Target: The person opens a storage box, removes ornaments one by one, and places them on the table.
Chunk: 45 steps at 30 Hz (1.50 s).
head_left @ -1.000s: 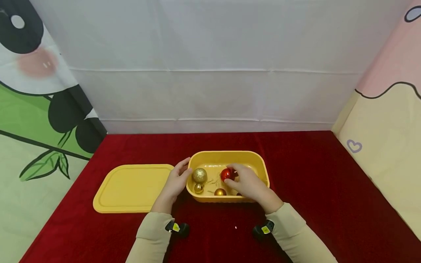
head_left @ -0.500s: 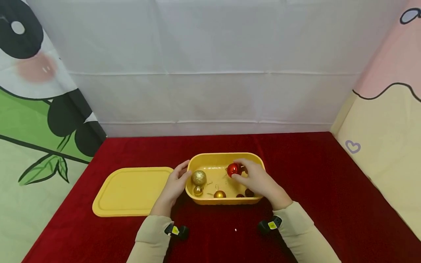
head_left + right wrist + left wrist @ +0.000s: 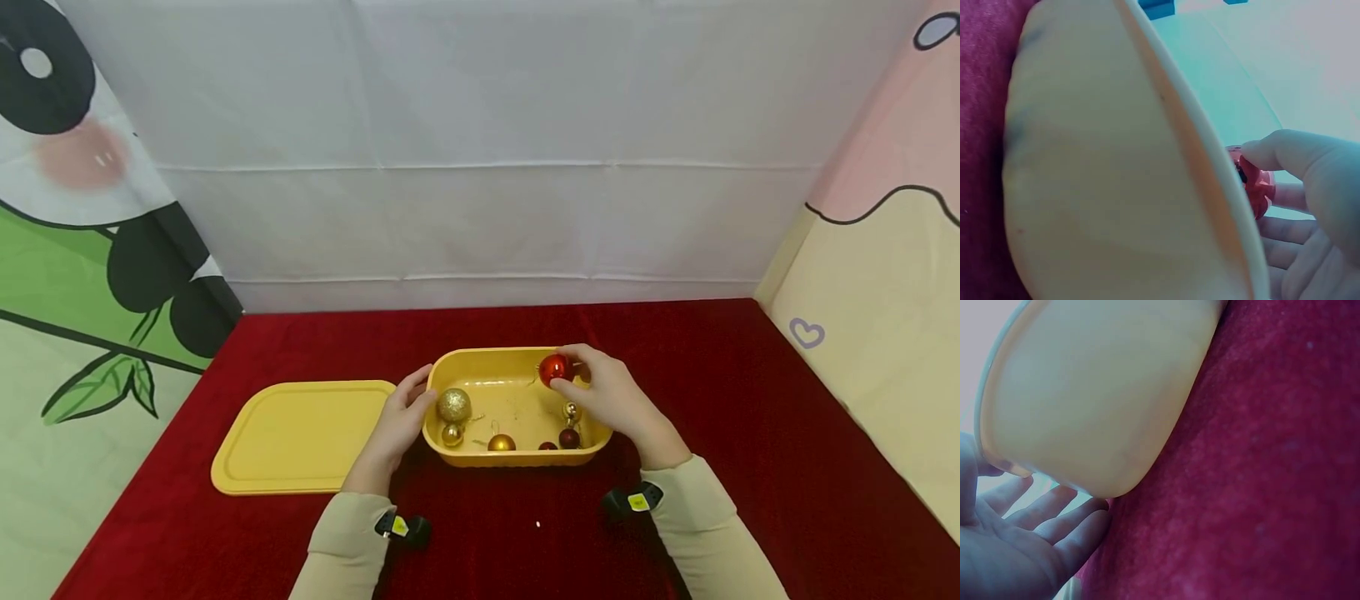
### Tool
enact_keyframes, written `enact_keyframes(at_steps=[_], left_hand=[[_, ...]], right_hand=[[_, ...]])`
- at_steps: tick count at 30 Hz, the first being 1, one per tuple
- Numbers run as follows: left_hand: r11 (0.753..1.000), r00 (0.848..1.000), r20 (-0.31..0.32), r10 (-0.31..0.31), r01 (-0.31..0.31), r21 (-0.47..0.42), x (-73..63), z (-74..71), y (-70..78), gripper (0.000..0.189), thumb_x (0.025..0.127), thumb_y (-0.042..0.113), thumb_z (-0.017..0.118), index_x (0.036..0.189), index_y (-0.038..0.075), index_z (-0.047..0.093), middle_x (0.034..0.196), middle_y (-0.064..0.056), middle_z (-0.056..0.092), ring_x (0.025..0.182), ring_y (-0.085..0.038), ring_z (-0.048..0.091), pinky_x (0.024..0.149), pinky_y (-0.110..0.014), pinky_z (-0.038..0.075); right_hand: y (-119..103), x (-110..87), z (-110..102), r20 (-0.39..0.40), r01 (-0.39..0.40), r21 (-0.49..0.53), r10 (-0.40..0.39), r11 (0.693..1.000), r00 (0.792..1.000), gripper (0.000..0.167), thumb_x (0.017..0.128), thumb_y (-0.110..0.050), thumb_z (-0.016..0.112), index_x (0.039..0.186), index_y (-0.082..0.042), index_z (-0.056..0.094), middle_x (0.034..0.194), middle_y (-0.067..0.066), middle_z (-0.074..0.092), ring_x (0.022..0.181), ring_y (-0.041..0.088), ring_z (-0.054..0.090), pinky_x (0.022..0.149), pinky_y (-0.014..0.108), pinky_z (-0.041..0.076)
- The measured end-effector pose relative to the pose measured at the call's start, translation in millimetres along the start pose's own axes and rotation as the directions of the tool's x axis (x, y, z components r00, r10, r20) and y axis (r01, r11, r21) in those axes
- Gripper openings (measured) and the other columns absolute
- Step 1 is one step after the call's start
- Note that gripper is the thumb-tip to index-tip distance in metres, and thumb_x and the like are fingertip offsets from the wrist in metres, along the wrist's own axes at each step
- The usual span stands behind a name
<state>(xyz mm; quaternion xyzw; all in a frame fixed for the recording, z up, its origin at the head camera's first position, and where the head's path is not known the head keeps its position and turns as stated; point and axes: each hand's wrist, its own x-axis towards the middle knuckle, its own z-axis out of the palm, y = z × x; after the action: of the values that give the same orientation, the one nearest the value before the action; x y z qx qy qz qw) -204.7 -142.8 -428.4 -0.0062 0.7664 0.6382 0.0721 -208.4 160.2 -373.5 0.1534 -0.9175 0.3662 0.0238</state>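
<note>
In the head view, my right hand point(image 3: 610, 390) pinches a shiny red Christmas bauble point(image 3: 555, 368) between thumb and fingers at the far right part of a yellow box point(image 3: 517, 458). The right wrist view shows the red bauble point(image 3: 1254, 184) partly hidden by the box rim. My left hand point(image 3: 397, 421) holds the box's left end, thumb at the rim and fingers along the outer wall. Inside the box lie a glittery gold bauble point(image 3: 453, 405), a small gold bauble point(image 3: 452, 434), an orange-gold bauble point(image 3: 501, 442), another small gold one point(image 3: 572, 411) and a dark red one point(image 3: 569, 437).
A flat yellow lid point(image 3: 300, 437) lies left of the box on the red cloth point(image 3: 675, 358), its right end behind the left hand. A white cloth backdrop point(image 3: 487, 225) rises behind the table. A tiny white speck point(image 3: 537, 524) lies in front of the box.
My right hand has carried the red bauble rightward and away from me, from mid-box to the far right rim. Small baubles at the box's right end are now uncovered. The left hand stays put.
</note>
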Motion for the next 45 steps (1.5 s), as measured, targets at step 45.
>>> enact_keyframes(at_steps=[45], left_hand=[[1.000, 0.999, 0.037, -0.014, 0.015, -0.006, 0.6, -2.3, 1.9, 0.049, 0.101, 0.021, 0.045, 0.148, 0.017, 0.031, 0.146, -0.020, 0.039, 0.132, -0.033, 0.041, 0.104, -0.046, 0.039]], right_hand=[[65.0, -26.3, -36.6, -0.252, -0.108, 0.044, 0.116, 0.993, 0.961, 0.050, 0.086, -0.032, 0.069, 0.125, -0.005, 0.053, 0.112, 0.018, 0.064, 0.094, 0.029, 0.064, 0.080, 0.035, 0.052]])
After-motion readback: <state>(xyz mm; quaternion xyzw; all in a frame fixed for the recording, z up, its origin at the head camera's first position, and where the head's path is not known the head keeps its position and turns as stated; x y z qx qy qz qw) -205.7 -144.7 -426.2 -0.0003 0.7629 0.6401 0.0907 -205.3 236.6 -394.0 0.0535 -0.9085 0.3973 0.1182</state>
